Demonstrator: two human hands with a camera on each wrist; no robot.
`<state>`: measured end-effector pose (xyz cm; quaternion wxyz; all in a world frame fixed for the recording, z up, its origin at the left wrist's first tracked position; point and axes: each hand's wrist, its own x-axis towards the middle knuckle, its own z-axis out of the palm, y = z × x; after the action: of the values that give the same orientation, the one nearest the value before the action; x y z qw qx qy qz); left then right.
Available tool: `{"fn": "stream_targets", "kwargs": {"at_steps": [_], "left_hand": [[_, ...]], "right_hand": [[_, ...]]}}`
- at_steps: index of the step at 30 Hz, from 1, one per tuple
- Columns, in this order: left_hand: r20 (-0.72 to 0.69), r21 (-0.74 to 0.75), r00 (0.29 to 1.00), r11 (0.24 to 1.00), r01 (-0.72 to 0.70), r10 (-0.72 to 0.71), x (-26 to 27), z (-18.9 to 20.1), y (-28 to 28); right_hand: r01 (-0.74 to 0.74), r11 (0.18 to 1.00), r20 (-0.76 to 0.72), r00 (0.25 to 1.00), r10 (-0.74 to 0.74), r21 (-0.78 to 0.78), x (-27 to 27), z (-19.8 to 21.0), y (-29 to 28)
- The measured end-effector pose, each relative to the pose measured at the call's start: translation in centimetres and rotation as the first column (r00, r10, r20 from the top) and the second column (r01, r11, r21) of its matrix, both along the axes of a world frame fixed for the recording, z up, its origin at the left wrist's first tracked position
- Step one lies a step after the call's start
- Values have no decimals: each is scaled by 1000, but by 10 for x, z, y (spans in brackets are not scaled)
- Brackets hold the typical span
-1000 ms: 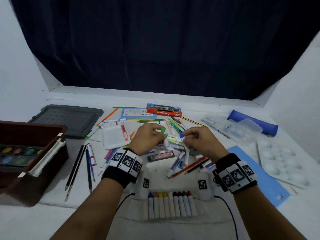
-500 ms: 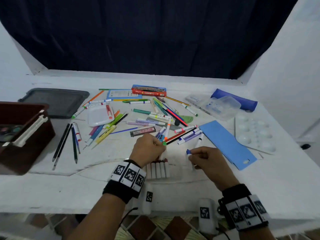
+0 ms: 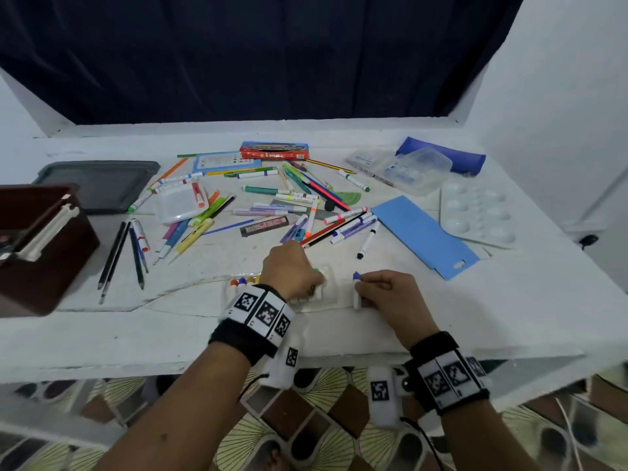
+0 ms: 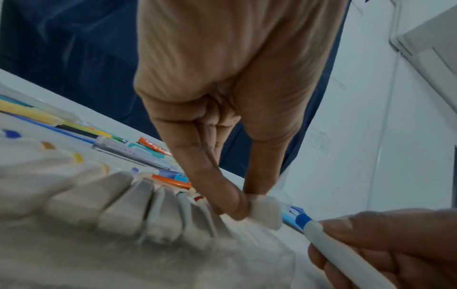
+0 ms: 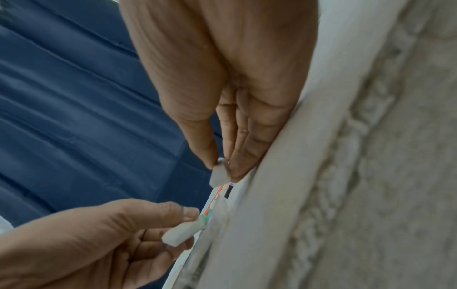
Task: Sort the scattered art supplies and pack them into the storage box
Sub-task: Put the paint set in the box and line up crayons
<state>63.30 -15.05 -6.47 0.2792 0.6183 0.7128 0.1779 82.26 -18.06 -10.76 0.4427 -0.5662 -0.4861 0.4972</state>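
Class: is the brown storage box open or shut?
Open: the storage box has no lid on, and the grey lid lies flat on the table behind it.

Storage box (image 3: 40,246) cut off by left frame edge; contents unreadable. Marker tray (image 3: 331,294) mostly hidden beneath left hand (image 3: 289,270). Print on red box (image 3: 274,150) illegible.

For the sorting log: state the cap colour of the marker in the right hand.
Blue. The marker in the right hand has a blue cap, clearest in the head view.

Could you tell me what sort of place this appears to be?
Probably a home craft or art corner: a white table strewn with markers, a paint palette, and a dark curtain hung behind.
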Motion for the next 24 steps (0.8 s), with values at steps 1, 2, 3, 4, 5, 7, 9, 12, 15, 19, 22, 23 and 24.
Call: {"fn": "stream_targets", "kwargs": {"at_steps": [1, 2, 3, 4, 5, 7, 9, 12, 15, 19, 22, 23, 24], "left_hand": [[-17, -2, 1000, 1000, 9, -9, 2, 0, 1], [-34, -4, 999, 1000, 15, -15, 4, 1, 3], [-57, -5, 998, 1000, 13, -14, 6, 2, 5], [-87, -1, 996, 1000, 17, -17, 8, 2, 6], [-121, 6, 992, 1000, 25, -24, 9, 2, 8], [-180, 12, 983, 999, 44, -41, 12, 1, 11], [-215, 10, 976, 999, 50, -46, 14, -1, 12], [-237, 12, 970, 999, 49, -44, 15, -2, 14], [-243, 4, 969, 999, 39, -37, 14, -3, 15], [-211, -2, 976, 999, 48, -48, 8, -3, 17], [-189, -3, 978, 996, 94, -92, 5, -2, 17], [-204, -9, 973, 994, 111, -110, 5, -2, 18], [-222, -12, 968, 993, 121, -120, 5, -2, 18]], "right_hand": [[1, 1000, -2, 1000, -1, 0, 0, -1, 0], [4, 1000, 1, 1000, -4, 3, 0, -1, 0], [8, 1000, 6, 1000, -8, 5, -1, -2, 0], [11, 1000, 12, 1000, -11, 6, -1, -2, 0], [12, 1000, 16, 1000, -12, 6, -1, -2, 0], [11, 1000, 11, 1000, -11, 1, -1, -2, -1], [9, 1000, 10, 1000, -9, -6, 0, -2, 0], [3, 1000, 23, 1000, -3, -9, 0, -3, 0], [-4, 1000, 25, 1000, 4, -16, 0, -3, 0], [-15, 1000, 18, 1000, 15, -23, 2, -3, 1], [-25, 999, 10, 1000, 25, -24, 2, -3, 1], [-27, 999, 7, 1000, 27, -27, 2, -3, 2], [-30, 999, 10, 1000, 30, -29, 2, -3, 2]]}}
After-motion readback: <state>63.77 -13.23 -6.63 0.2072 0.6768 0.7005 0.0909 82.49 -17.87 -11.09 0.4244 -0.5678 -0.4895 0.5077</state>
